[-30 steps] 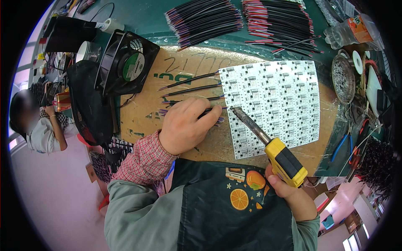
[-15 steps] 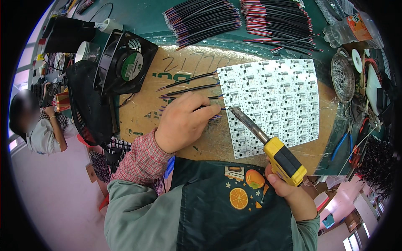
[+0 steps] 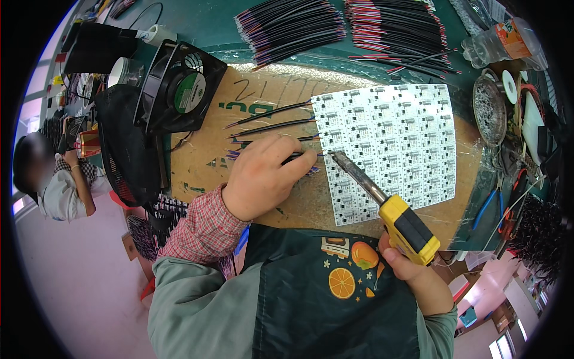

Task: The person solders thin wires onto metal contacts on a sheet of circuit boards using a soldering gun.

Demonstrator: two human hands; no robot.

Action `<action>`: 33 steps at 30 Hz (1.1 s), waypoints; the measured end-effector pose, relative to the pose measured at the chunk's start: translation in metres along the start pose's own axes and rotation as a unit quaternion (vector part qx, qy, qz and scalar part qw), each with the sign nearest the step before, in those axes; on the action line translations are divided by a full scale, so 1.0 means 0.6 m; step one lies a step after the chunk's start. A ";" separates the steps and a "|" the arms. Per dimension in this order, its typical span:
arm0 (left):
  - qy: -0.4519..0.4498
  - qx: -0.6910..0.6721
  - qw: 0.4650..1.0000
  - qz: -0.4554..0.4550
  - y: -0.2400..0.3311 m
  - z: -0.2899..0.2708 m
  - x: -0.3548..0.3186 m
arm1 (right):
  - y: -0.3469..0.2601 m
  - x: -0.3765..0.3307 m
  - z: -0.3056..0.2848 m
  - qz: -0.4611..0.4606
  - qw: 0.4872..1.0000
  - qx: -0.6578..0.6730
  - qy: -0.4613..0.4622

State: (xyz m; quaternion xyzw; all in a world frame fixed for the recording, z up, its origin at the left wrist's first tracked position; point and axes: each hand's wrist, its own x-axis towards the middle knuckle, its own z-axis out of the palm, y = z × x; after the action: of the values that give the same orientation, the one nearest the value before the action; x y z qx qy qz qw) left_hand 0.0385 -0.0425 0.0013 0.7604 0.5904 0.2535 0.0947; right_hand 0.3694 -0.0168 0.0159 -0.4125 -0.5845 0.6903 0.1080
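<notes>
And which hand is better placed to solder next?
Likely the right hand: it holds the yellow-black soldering iron over the white circuit sheet; the left hand pinches slim black wire.

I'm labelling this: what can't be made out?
In the head view:
Thin black-sleeved wire: partly covered by the left hand.
Right hand: fingers partly hidden behind the yellow-and-black soldering iron.
Whether the wire's end touches the white circuit panel: too small.
Red-tipped black wire bundle: cut off by top edge.

A black fan [image 3: 184,93] stood at left, a person [image 3: 64,194] beyond it; a bottle [image 3: 509,43] lay upper right, blue pliers [image 3: 485,210] well below.
</notes>
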 end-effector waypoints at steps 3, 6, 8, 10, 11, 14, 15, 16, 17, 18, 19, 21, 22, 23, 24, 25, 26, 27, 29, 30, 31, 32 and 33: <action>-0.002 0.002 1.000 -0.002 0.003 -0.002 0.001 | 0.007 0.000 -0.003 -0.022 1.000 0.005 -0.011; -0.004 0.003 1.000 -0.006 0.001 -0.004 0.001 | 0.008 0.006 0.002 -0.029 0.999 0.044 0.002; -0.003 0.002 1.000 -0.007 0.002 -0.006 0.004 | 0.008 0.016 0.006 -0.045 0.996 0.080 -0.006; 0.006 -0.027 1.000 -0.004 0.008 -0.018 0.014 | 0.010 0.027 0.013 -0.061 0.991 0.116 -0.014; 0.006 -0.027 1.000 -0.003 0.012 -0.024 0.018 | 0.013 0.032 0.018 -0.080 0.990 0.113 -0.011; 0.067 -0.038 0.996 0.036 0.030 -0.047 0.020 | 0.008 0.042 0.014 -0.080 0.991 0.108 -0.029; 0.040 -0.049 0.998 0.027 0.037 -0.057 0.017 | 0.004 0.044 0.012 -0.061 0.991 0.106 -0.049; 0.015 -0.060 0.998 0.018 0.040 -0.063 0.014 | -0.001 0.048 0.011 -0.063 0.991 0.106 -0.050; 0.015 -0.059 0.998 0.018 0.041 -0.058 0.016 | -0.006 0.051 0.011 -0.069 0.987 0.131 -0.058; 0.002 -0.049 0.999 -0.007 0.041 -0.048 0.018 | -0.009 0.052 0.011 -0.076 0.983 0.157 -0.066; -0.010 -0.039 0.999 -0.031 0.040 -0.039 0.019 | -0.009 0.052 0.013 -0.077 0.982 0.157 -0.065; -0.018 -0.036 0.998 -0.050 0.035 -0.027 0.014 | -0.008 0.050 0.017 -0.059 0.977 0.192 -0.073; -0.026 -0.032 0.997 -0.071 0.033 -0.022 0.011 | -0.002 0.049 0.019 -0.059 0.977 0.193 -0.073; -0.027 -0.033 0.997 -0.070 0.030 -0.015 0.007 | 0.007 0.049 0.021 -0.103 0.975 0.187 -0.065; -0.020 -0.013 0.997 -0.068 0.027 -0.009 0.004 | 0.012 0.048 0.022 -0.146 0.971 0.181 -0.057; -0.013 0.007 0.998 -0.069 0.024 -0.006 0.000 | 0.009 0.044 0.022 -0.146 0.971 0.181 -0.058; -0.014 0.008 0.997 -0.070 0.022 -0.004 -0.003 | 0.003 0.038 0.019 -0.114 0.973 0.192 -0.056; -0.002 0.008 0.998 -0.065 0.021 -0.003 -0.005 | 0.001 0.032 0.017 -0.082 0.974 0.202 -0.054; 0.010 0.006 0.998 -0.058 0.017 0.001 -0.006 | 0.005 0.018 0.009 -0.058 0.986 0.152 -0.043; 0.029 0.013 0.999 -0.040 0.014 0.004 -0.005 | 0.007 0.012 0.004 -0.033 0.994 0.103 -0.032; 0.048 0.019 0.999 -0.019 0.012 0.006 -0.003 | 0.010 0.006 -0.001 -0.033 0.994 0.103 -0.030; 0.048 0.018 0.999 -0.019 0.013 0.007 -0.002 | 0.014 0.001 -0.005 -0.013 0.997 0.072 -0.039; 0.043 0.011 0.999 -0.024 0.015 0.008 -0.001 | 0.015 -0.001 -0.007 0.006 0.998 0.042 -0.048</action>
State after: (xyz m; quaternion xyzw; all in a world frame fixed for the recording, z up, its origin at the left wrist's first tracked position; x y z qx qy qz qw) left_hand 0.0487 -0.0451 0.0010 0.7356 0.6146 0.2771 0.0664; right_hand 0.3760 -0.0169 0.0083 -0.3777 -0.5573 0.7336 0.0931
